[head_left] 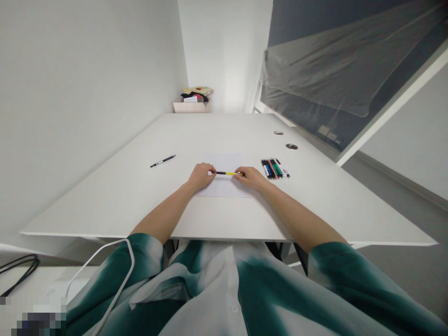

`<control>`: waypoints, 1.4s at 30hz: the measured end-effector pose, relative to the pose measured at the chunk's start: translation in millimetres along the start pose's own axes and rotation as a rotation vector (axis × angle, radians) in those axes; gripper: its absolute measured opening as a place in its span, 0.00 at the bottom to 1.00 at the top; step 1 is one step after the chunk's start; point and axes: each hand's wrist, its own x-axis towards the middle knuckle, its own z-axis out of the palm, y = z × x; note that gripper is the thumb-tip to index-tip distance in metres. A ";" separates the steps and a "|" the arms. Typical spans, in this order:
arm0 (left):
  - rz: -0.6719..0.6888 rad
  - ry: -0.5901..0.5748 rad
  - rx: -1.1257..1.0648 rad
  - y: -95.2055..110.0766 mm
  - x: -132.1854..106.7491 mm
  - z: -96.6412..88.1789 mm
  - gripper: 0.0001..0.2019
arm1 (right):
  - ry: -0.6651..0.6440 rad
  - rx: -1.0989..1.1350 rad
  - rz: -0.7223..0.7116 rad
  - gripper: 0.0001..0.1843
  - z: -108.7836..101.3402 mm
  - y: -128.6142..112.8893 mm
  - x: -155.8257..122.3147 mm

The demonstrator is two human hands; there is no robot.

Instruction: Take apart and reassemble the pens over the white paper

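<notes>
A slim pen (226,173), black on its left part and yellow on its right, is held level between my two hands. My left hand (202,175) pinches its black end, and my right hand (250,177) grips the other end, where the fingers partly cover the tip. Beneath the pen lies a sheet of white paper (224,189), with both hands over its side edges. To the left, apart from my hands, rests a black and white pen (163,161). Just right of my right hand several pens (273,169) in black, blue, red and green lie side by side.
The white table (122,200) has two round metal cable holes, a near one (291,146) and a far one (278,133). Beyond its far edge a box (192,108) holds assorted things. A dark panel under plastic film (322,70) leans at the right.
</notes>
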 end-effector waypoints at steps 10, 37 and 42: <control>0.021 0.011 -0.031 9.3 -2.0 3.3 0.06 | 0.172 1.098 0.168 0.17 -0.4 3.0 6.8; 0.105 0.186 0.148 16.5 -3.1 13.3 0.07 | 0.076 1.593 0.317 0.13 -0.2 -1.3 5.0; 0.085 0.181 0.130 16.6 -3.1 11.7 0.07 | 0.083 1.540 0.316 0.16 -2.6 -2.6 4.3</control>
